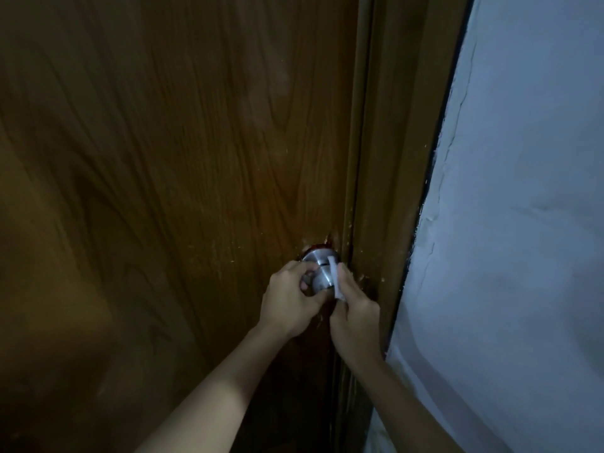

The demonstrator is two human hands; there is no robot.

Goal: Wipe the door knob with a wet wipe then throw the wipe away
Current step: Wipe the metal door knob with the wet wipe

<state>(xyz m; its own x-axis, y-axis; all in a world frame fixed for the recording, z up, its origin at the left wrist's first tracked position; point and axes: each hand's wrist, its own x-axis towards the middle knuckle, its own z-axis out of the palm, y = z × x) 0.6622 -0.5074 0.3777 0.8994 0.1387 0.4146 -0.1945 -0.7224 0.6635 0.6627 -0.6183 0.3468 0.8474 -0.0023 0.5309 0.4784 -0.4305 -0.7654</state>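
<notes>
A round silver door knob (319, 275) sticks out of a brown wooden door (163, 158), close to its right edge. My left hand (291, 299) grips the knob from the left, fingers curled round it. My right hand (354, 315) holds a white wet wipe (336, 279) and presses it against the knob's right side. Only a narrow strip of the wipe shows; the rest is hidden in my fingers.
The brown door frame (392, 158) runs just right of the knob. Beyond it stands a pale blue-white wall (523, 223) with cracked paint along the frame. The light is dim.
</notes>
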